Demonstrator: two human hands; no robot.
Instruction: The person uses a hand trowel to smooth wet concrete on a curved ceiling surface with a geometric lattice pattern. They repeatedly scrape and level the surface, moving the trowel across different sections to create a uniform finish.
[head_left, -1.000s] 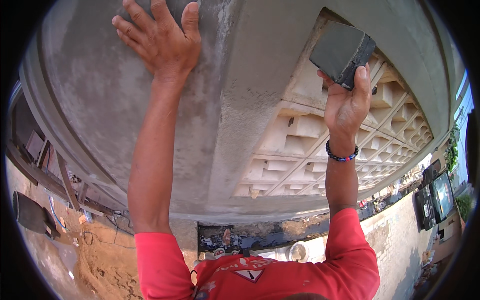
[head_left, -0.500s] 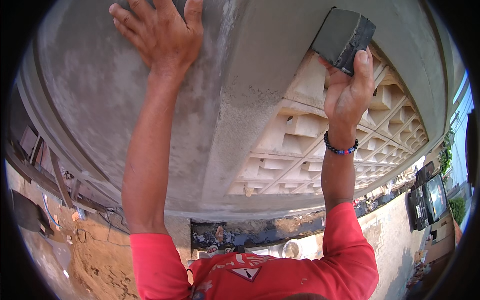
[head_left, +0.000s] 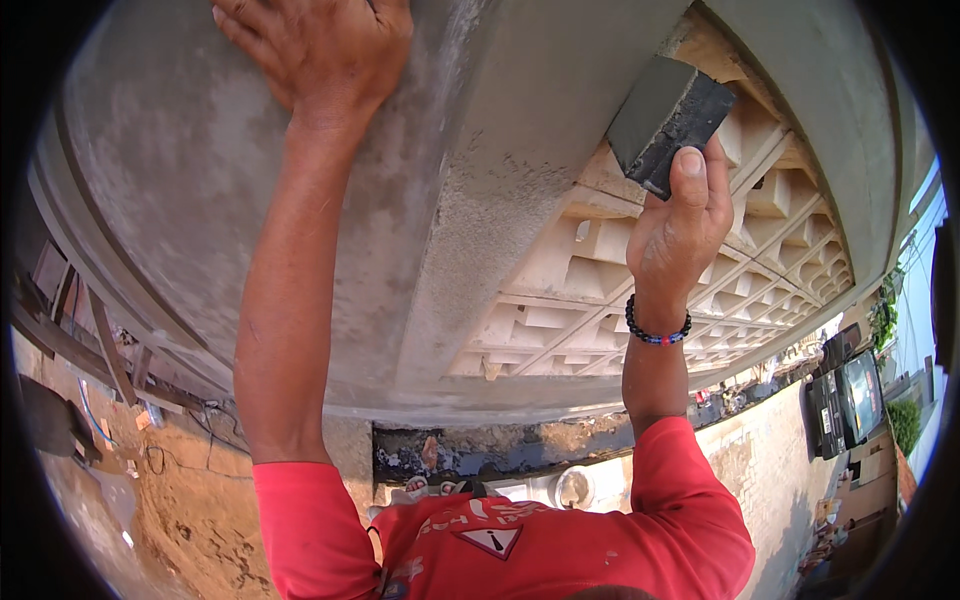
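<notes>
My left hand (head_left: 325, 50) lies flat with fingers spread on the grey plastered wall (head_left: 200, 200); its fingertips are partly cut off by the top edge. Between the thumb and fingers of my right hand (head_left: 680, 225) is a dark grey rectangular block (head_left: 672, 125), apparently foam coated with wet cement. The block is tilted beside the smooth plastered strip (head_left: 570, 90) that borders a pale openwork block screen (head_left: 590, 250). Part of the screen lies behind my right hand, and I cannot tell whether the block touches the strip.
The lower part of the strip is rough and speckled (head_left: 470, 230). Below, a dark wet trench (head_left: 510, 455) runs along the wall's foot, with a round pale bucket (head_left: 574, 488) near it. Wooden supports (head_left: 110, 345) stand at left; a dark vehicle (head_left: 845, 405) is at right.
My right hand and the block have moved down and slightly left, uncovering the screen's upper corner. My left hand is slightly higher in view, still flat on the wall.
</notes>
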